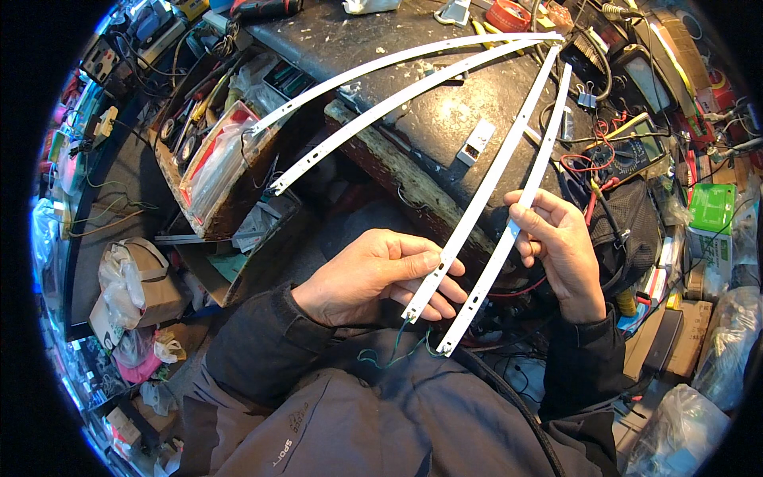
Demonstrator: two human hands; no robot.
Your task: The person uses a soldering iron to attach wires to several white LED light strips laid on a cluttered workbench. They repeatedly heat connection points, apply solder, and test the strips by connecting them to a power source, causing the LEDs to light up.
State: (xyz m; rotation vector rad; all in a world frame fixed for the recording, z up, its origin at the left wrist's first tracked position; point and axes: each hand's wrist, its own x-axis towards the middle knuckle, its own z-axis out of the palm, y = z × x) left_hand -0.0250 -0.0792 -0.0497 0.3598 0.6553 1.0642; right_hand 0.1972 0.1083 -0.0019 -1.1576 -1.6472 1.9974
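Two long, smooth white strips (flat, dark-spotted) in bare hands

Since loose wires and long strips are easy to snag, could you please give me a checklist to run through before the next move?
1. Left hand gripping its white strip: ok, between thumb and fingers.
2. Right hand gripping the second strip: ok, pinched farther up from its near end.
3. Other two strips wholly on the bench: not ok, near ends reach past its edge.
4. Green wire soundly joined: cannot tell, too fine.
5. Multimeter switched on: cannot tell.
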